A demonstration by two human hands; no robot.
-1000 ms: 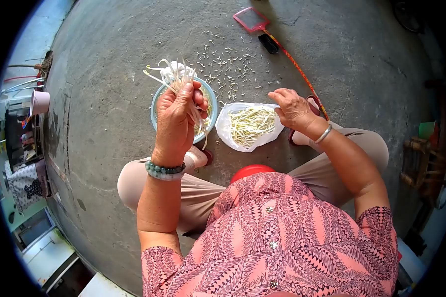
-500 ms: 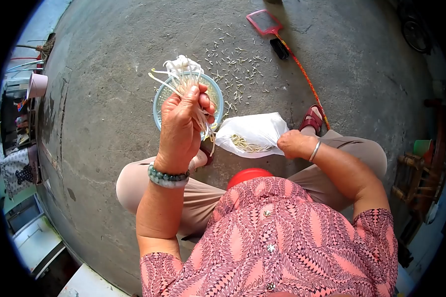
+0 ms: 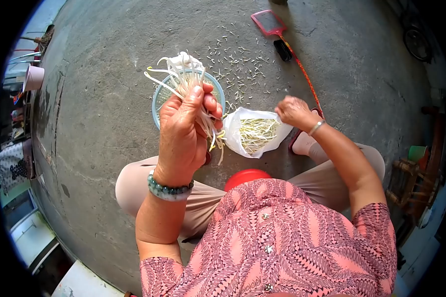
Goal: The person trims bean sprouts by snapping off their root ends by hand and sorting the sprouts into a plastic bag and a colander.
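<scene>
My left hand point(image 3: 186, 114) is closed around a bunch of bean sprouts point(image 3: 186, 81), their pale stems sticking out above and below the fingers. Beneath this hand stands a light blue colander point(image 3: 158, 106) with more sprouts inside; something white lies at its far rim, partly covered. To the right, a white plastic bag point(image 3: 284, 132) lies with its mouth wide, showing a heap of sprouts point(image 3: 255, 133). My right hand point(image 3: 296, 113) is at the bag's upper right edge, fingers curled and apparently pinching the plastic.
Scattered sprout bits point(image 3: 243, 69) litter the concrete floor beyond the bag. A fly swatter point(image 3: 302, 69) with a pink head lies at the right, beside a small black object point(image 3: 282, 50). A red stool point(image 3: 247, 177) shows between my legs.
My right hand has moved up, and the bag's mouth has widened, exposing more sprouts. My left hand keeps its bunch over the colander, nearly in the same place.
</scene>
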